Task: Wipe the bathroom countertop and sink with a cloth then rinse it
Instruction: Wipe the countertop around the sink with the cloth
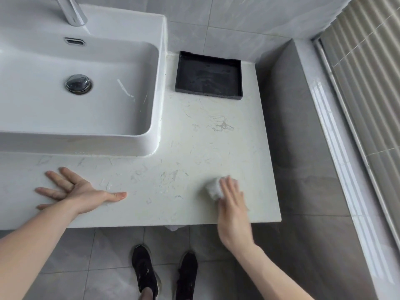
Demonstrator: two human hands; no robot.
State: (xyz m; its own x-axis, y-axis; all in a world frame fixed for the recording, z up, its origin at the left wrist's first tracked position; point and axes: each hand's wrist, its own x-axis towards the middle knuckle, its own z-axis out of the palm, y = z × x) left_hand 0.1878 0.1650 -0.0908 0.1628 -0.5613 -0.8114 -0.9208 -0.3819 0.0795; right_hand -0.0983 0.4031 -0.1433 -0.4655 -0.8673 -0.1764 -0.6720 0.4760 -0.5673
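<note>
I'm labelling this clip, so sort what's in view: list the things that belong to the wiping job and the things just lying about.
Job:
cloth, under the right hand
countertop, being wiped near its front right corner
sink
tap, for rinsing
left hand, flat on the countertop

Lying about:
black tray, at the back by the wall
blinds

One sink (149, 118), one faucet (72, 11), one drain stopper (78, 84), one black tray (208, 75), one white cloth (213, 189), one counter (194, 144), two hands, left (73, 191) and right (232, 204), two black shoes (144, 269).
</note>
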